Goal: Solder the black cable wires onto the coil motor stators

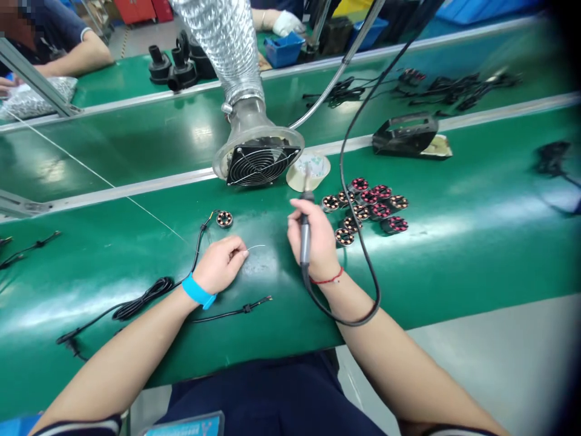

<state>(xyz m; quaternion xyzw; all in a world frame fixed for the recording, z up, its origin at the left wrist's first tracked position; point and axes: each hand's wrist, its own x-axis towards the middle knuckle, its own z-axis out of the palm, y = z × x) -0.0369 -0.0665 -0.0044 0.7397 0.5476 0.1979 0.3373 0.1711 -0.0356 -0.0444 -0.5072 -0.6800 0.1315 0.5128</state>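
My right hand [318, 237] grips a soldering iron [305, 239], its tip pointing away from me at a pale round container [321, 172]. Pinched in the fingers of my left hand [223, 264] is a thin solder wire [258, 246], its free end sticking out to the right. Just beyond that hand lies a single small motor stator [224, 219] with copper windings, beside the stripped end of a black cable [198, 242]. The cable passes behind my left wrist to a coiled bundle [143, 298]. A second cable end [247, 308] rests nearer to me.
Several stators [370, 204] are grouped right of the iron, whose cord [356, 218] loops across them. A fume extractor [258, 157] hangs low over the bench. A black holder [408, 136] stands behind. Another person's arm [86, 54] is at the far left, a gloved hand [288, 24] at the back.
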